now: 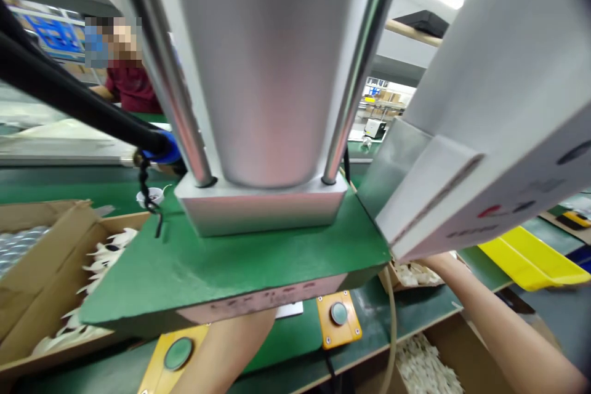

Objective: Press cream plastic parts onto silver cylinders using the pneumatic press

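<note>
My left forearm (240, 345) reaches in under the green press plate (258, 252). The plate covers that hand, so its fingers and anything in them are hidden. At the right, my right hand (436, 263) is over a small cardboard box (415, 283) of whitish pieces. The white control housing (462, 197) above hides most of its fingers, and whether it holds a piece does not show. Below the plate, two yellow button boxes with green buttons stand on the bench, one left (178, 354) and one right (338, 315).
A silver cylinder (272, 74) between steel rods rises from the plate. To the left is a carton (99, 234) of white curved parts; lower right, another carton (471, 351) holds small white pieces. A yellow tray (530, 258) lies at the right. A person in a dark red shirt (136, 86) is across the bench.
</note>
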A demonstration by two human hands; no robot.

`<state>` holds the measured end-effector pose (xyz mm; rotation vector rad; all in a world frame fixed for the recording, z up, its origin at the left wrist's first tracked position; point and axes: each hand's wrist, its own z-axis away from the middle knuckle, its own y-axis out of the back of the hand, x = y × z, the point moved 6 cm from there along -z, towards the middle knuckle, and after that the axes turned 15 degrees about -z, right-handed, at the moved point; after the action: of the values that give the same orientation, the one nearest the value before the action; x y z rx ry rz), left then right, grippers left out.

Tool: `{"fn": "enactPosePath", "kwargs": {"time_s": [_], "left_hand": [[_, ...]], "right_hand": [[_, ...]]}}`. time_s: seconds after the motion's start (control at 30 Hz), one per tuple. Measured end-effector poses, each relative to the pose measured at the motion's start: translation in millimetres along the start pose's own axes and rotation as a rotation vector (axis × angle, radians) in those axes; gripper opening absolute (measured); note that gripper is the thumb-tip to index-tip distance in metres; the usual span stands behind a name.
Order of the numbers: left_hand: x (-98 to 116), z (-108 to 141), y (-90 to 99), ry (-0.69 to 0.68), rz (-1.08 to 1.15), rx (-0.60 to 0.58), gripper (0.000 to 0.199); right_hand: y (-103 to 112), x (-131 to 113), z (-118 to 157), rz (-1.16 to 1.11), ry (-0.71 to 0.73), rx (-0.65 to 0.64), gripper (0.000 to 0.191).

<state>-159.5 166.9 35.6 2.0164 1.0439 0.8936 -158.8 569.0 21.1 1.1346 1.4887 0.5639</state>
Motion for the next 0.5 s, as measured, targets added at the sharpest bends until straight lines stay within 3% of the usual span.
{"fn": "enactPosePath", "kwargs": {"time_s": [0.13,0.37,0.5], "left_hand": [[9.2,-5.7,2.9,0.022,0.177,-0.188,0.039],[13.2,-11.9,9.2,0.142,0.3,-0.174,0.039],[9.4,-2.9,8.4,0.177,0.307,-0.21,0.043]], "right_hand": [[-4.5,2.1,3.3,0.131,0.081,-0.022,0.022],[8.6,-3.9,9.8,0.276,0.147,0.01,0.029],[18.7,-39.9,28.8,0.296,0.186,0.075,0.032]]}}
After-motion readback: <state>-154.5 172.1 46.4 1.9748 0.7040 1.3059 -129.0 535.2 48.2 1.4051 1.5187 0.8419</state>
